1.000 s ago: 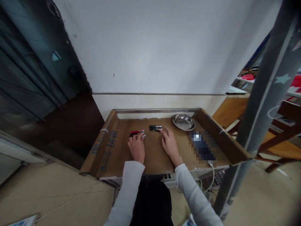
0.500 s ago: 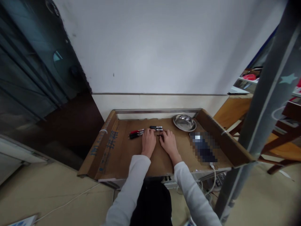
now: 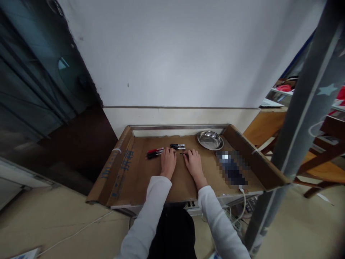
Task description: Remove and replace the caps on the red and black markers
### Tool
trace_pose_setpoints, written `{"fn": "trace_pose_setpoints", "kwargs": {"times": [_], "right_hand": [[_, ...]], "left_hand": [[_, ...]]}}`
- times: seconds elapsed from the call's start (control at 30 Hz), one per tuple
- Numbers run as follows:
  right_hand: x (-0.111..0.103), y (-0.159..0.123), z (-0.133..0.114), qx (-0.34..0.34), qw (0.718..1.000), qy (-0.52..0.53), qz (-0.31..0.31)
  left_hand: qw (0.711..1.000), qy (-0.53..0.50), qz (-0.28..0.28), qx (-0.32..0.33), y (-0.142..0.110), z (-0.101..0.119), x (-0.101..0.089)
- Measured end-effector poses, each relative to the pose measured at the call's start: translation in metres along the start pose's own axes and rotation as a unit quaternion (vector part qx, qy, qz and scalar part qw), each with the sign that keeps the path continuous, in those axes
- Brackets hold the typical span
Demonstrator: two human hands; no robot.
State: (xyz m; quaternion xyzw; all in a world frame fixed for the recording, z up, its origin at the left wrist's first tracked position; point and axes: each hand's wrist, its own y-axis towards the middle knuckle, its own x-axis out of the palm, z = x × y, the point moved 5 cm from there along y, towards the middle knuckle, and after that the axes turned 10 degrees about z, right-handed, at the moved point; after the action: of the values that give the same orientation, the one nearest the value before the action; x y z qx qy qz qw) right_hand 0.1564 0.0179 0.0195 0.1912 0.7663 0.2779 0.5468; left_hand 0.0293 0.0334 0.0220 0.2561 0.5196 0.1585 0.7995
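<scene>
It looked to me like a makeshift workroom: a table [image 3: 178, 127] lined with cardboard [image 3: 140, 180] against a bare wall [image 3: 172, 54], a metal post [image 3: 300, 115] alongside, a wooden chair [image 3: 329, 172] beyond, cables [image 3: 244, 205] dangling below.

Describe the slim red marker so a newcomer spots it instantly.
Start at the brown cardboard-covered tabletop against the white wall. Go to the outer side of the left hand, away from the round, shiny metal dish. The slim red marker lies there, its colour setting it apart from the black marker on its near side.
</scene>
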Motion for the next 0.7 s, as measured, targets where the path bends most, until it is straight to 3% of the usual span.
{"fn": "trace_pose_setpoints", "kwargs": {"times": [0.17,0.33,0.7], "right_hand": [[-0.0004,0.0007,-0.0018,-0.001,1.000,0.020,-0.012],[-0.0017,0.0015,-0.0028,-0.006,0.998,0.063,0.002],[-0.0045,0.0026,-0.0008,0.013,0.996,0.081,0.020]], "left_hand": [[0.998,-0.049,-0.032,0.038,0.0007,0.0040,0.0015],[0.986,-0.152,-0.028,0.058,0.0003,0.0079,-0.0020],[0.970,-0.241,0.011,0.010,0.0019,0.0022,-0.0035]]}}
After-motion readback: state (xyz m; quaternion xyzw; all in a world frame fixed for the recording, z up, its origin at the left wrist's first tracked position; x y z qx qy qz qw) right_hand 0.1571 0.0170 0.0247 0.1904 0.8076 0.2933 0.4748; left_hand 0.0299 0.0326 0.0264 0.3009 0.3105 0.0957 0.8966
